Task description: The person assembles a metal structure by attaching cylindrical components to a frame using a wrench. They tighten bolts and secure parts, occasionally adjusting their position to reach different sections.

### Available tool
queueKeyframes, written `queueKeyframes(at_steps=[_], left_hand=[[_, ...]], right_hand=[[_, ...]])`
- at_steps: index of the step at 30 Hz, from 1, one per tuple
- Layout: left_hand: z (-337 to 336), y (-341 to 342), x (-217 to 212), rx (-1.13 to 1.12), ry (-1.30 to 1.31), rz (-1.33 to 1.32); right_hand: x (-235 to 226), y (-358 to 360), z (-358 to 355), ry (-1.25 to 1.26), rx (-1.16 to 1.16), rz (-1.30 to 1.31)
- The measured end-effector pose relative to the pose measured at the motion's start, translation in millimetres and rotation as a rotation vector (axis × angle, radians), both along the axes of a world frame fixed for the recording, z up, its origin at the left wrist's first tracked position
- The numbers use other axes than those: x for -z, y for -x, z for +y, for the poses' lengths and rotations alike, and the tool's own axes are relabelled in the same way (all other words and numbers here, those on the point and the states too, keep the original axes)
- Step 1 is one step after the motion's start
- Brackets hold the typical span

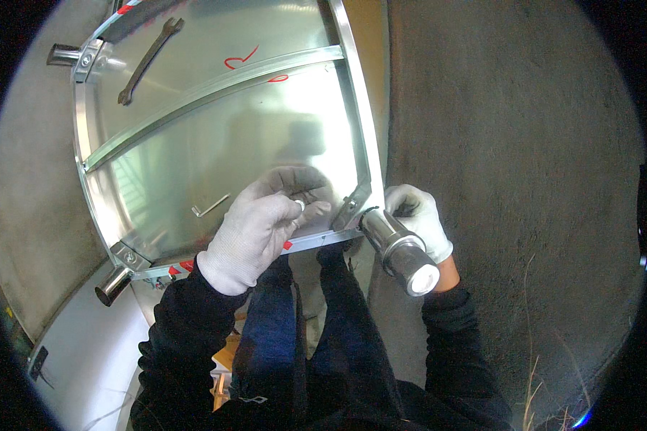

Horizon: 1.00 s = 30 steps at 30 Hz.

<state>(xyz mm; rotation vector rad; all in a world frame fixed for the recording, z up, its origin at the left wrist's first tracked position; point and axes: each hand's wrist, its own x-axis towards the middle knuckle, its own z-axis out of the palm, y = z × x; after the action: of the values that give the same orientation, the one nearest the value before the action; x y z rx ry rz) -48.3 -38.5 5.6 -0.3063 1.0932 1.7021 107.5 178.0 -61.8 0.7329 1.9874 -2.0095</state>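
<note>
Head view is showing a wrench [149,59] lying far left on the steel panel [216,136], an L-shaped hex key [210,207] resting nearer. Left hand [259,230] is pinching a small silver fastener [300,205] in nearly closed fingers [310,210] by the corner bracket [352,205]. Right hand [418,215] is curling around the metal leg tube [401,251] at the panel's edge; bare concrete floor [525,179] is lying open rightward.

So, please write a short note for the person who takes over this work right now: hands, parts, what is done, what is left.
Left hand: gloved, fingers pinch a small fastener at the near right corner of the metal panel.
Right hand: holds the metal tube leg at that corner bracket.
On the panel: hex key, wrench.
Done: legs sit at both left corners.
Left: this leg appears not yet fixed.
</note>
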Motion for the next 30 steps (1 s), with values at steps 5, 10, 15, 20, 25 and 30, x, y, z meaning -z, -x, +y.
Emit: queueKeyframes(at_steps=[5, 10, 15, 20, 25, 30], left_hand=[[-3, 8, 0, -0.025, -0.075, -0.204], [-3, 9, 0, 0.019, -0.072, -0.206], [-3, 8, 0, 0.061, -0.070, -0.197], [2, 5, 2, 0.126, -0.032, -0.061], [8, -1, 2, 0.228, 0.154, 0.240], [19, -11, 11, 0.295, 0.243, 0.900]], right_hand=[[9, -4, -1, 0.042, 0.018, 0.034], [15, -7, 2, 0.010, 0.012, 0.035], [9, -1, -3, 0.030, 0.028, 0.027], [16, -7, 0, 0.050, 0.025, 0.034], [4, -1, 0, 0.057, 0.033, 0.025], [5, -1, -2, 0.111, 0.061, 0.058]])
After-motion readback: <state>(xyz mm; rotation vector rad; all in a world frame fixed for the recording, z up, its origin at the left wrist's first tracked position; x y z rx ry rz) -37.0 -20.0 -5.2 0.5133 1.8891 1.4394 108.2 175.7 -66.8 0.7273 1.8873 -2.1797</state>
